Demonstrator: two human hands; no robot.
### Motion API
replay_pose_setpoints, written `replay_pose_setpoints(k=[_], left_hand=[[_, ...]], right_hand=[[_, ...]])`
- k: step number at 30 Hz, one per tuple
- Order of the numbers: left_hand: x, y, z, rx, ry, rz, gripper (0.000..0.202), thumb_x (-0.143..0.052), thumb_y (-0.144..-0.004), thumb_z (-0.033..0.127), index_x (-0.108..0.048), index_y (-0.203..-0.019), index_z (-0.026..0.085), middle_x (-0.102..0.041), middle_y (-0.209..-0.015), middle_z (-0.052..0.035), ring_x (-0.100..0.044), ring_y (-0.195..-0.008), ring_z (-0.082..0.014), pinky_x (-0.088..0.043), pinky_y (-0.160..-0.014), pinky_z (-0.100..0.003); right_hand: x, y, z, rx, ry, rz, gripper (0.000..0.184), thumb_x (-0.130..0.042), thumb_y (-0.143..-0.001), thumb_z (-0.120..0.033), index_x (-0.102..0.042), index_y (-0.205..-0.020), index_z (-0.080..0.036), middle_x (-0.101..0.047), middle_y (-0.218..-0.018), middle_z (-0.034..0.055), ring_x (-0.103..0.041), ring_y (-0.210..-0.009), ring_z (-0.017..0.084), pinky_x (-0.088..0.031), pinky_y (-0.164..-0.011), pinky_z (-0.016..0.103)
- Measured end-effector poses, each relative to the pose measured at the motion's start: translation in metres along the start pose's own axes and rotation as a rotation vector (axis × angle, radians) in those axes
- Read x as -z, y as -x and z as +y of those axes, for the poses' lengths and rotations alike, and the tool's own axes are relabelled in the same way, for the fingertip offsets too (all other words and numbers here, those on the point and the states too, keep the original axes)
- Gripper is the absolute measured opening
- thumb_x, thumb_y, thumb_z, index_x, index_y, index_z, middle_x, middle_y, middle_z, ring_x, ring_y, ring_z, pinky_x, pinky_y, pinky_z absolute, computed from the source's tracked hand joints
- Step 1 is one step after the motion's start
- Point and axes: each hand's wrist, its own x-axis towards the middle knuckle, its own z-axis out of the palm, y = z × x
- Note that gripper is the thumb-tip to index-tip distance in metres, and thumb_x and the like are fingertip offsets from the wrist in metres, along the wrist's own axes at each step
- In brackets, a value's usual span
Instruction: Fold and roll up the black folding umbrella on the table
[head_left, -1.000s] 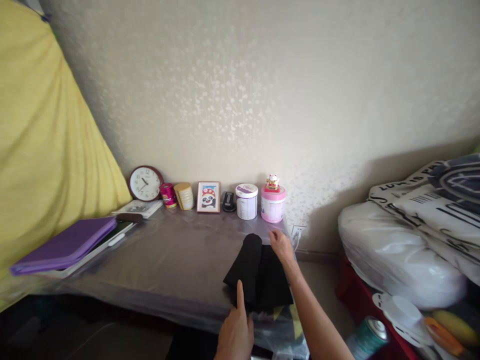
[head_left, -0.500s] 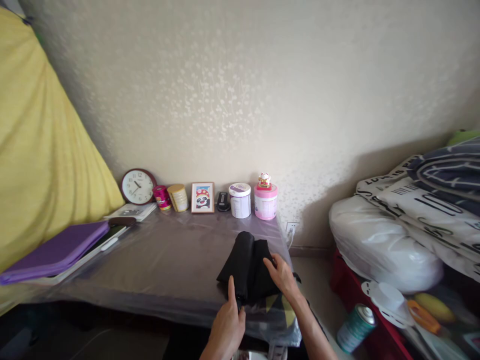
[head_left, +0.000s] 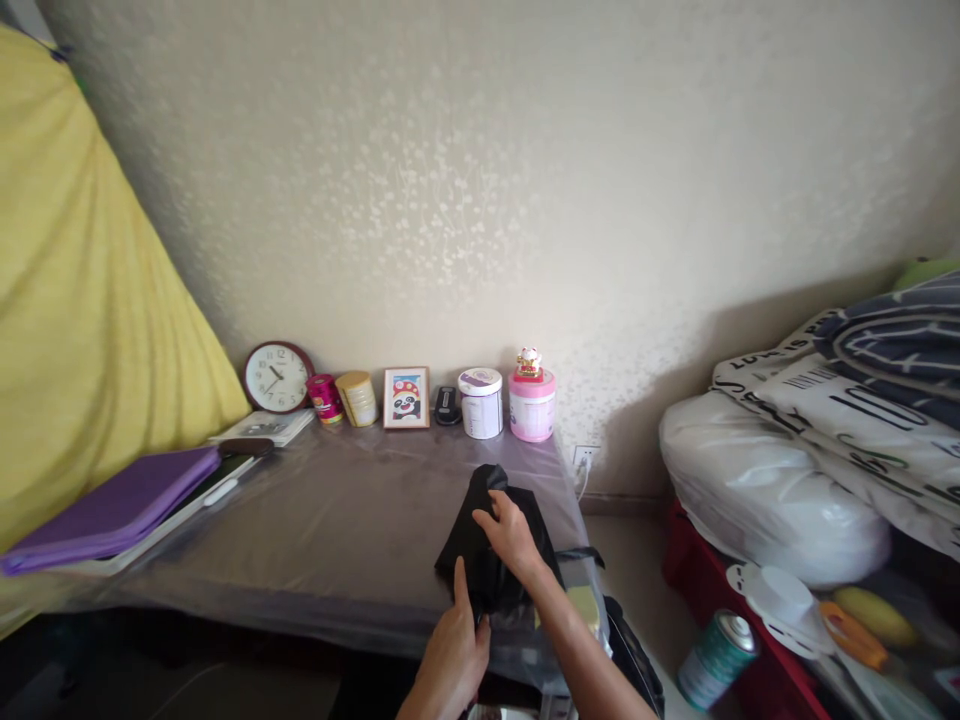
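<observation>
A black folding umbrella (head_left: 465,545), its cloth loose and creased, lies near the right front corner of the table. My left hand (head_left: 454,645) is wrapped around its near end, with the index finger stretched along the cloth; the handle is mostly hidden in the grip. My right hand (head_left: 510,535) lies over the middle of the umbrella, fingers bent onto the cloth near its far end. What the right fingertips pinch is partly hidden. A dark strap (head_left: 581,553) sticks out to the right, past the table edge.
Along the wall stand a clock (head_left: 278,377), tins, a framed panda picture (head_left: 406,398) and two tubs, a lucky cat (head_left: 529,364) on the pink one (head_left: 532,412). A purple folder (head_left: 112,505) lies left. Right of the table are a spray can (head_left: 718,660) and a red box (head_left: 686,550).
My right hand has moved left from the right-hand flap onto the middle of the umbrella. The cloth there is drawn over, and the strap shows more. My left hand stays nearly in place.
</observation>
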Motion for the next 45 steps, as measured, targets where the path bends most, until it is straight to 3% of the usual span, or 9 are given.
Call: replay_pose_setpoints(k=[8,17,21,24,32,36,40,42,45], left_hand=[[0.001,-0.002,-0.005,0.018,0.038,-0.006,0.07,-0.037,-0.083,0.02,0.004,-0.138,0.003,-0.06,-0.109,-0.018,-0.061,-0.094,-0.0194,-0.042,-0.079,-0.024],[-0.013,-0.006,-0.019,-0.028,0.05,0.075,0.066,-0.032,-0.085,0.024,0.001,-0.137,0.0,-0.054,-0.117,-0.0203,-0.056,-0.104,-0.0199,-0.04,-0.085,-0.025],[-0.017,-0.003,-0.026,-0.154,0.141,0.166,0.068,-0.031,-0.084,0.029,0.004,-0.136,0.003,-0.043,-0.129,-0.021,-0.05,-0.113,-0.0197,-0.039,-0.089,-0.026],[-0.013,-0.001,-0.026,-0.183,0.103,0.163,0.069,-0.034,-0.083,0.031,0.001,-0.137,0.004,-0.039,-0.133,-0.0201,-0.045,-0.117,-0.0201,-0.037,-0.092,-0.027],[-0.007,-0.006,-0.021,-0.018,0.061,0.018,0.07,-0.038,-0.084,0.026,0.003,-0.139,0.009,-0.062,-0.107,-0.0132,-0.06,-0.096,-0.0187,-0.041,-0.082,-0.025],[-0.007,-0.004,-0.018,0.001,0.075,0.012,0.068,-0.035,-0.085,0.026,0.002,-0.138,0.007,-0.064,-0.102,-0.014,-0.061,-0.093,-0.0185,-0.04,-0.082,-0.025],[-0.007,-0.004,-0.021,-0.03,0.107,0.014,0.068,-0.034,-0.086,0.025,0.005,-0.138,0.008,-0.064,-0.103,-0.0124,-0.062,-0.09,-0.0173,-0.041,-0.079,-0.024],[-0.01,-0.006,-0.024,-0.061,0.123,0.03,0.068,-0.034,-0.086,0.023,0.007,-0.138,0.011,-0.064,-0.102,-0.0105,-0.062,-0.088,-0.0168,-0.041,-0.075,-0.023],[-0.013,-0.01,-0.027,-0.08,0.137,0.035,0.069,-0.034,-0.086,0.021,0.01,-0.138,0.012,-0.065,-0.1,-0.0086,-0.063,-0.087,-0.0159,-0.042,-0.072,-0.021]], right_hand=[[-0.026,-0.002,-0.018,0.027,0.454,-0.169,0.033,-0.052,-0.074,-0.023,-0.053,-0.105,-0.012,-0.068,-0.082,0.0102,-0.063,-0.085,0.023,-0.042,-0.066,0.026],[-0.028,0.008,-0.03,0.099,0.619,-0.241,0.022,-0.046,-0.077,-0.026,-0.061,-0.091,-0.018,-0.069,-0.083,0.0077,-0.064,-0.083,0.021,-0.043,-0.066,0.025],[-0.025,0.01,-0.031,0.124,0.62,-0.254,0.023,-0.045,-0.079,-0.024,-0.063,-0.092,-0.019,-0.069,-0.082,0.0065,-0.064,-0.083,0.02,-0.043,-0.067,0.024],[-0.024,0.01,-0.031,0.151,0.605,-0.26,0.022,-0.043,-0.081,-0.024,-0.063,-0.089,-0.019,-0.069,-0.082,0.0068,-0.064,-0.082,0.02,-0.044,-0.068,0.025],[-0.021,0.01,-0.029,0.25,0.517,-0.34,0.019,-0.048,-0.078,-0.022,-0.066,-0.085,-0.022,-0.069,-0.074,0.0013,-0.064,-0.077,0.017,-0.043,-0.067,0.022],[-0.01,0.022,-0.026,0.467,0.336,-0.44,0.021,-0.047,-0.081,-0.024,-0.064,-0.094,-0.025,-0.069,-0.085,-0.0019,-0.062,-0.082,0.013,-0.042,-0.073,0.02],[0.005,0.032,-0.015,0.598,0.132,-0.329,0.028,-0.036,-0.089,-0.025,-0.061,-0.102,-0.023,-0.066,-0.098,-0.0003,-0.057,-0.091,0.011,-0.04,-0.083,0.021],[0.008,0.029,-0.006,0.609,0.132,-0.271,0.031,-0.033,-0.091,-0.024,-0.06,-0.104,-0.022,-0.065,-0.1,0.0014,-0.053,-0.098,0.012,-0.038,-0.089,0.024],[0.005,0.012,0.009,0.65,0.217,-0.283,0.028,-0.037,-0.09,-0.024,-0.062,-0.103,-0.022,-0.063,-0.107,0.0014,-0.045,-0.113,0.014,-0.027,-0.1,0.032]])
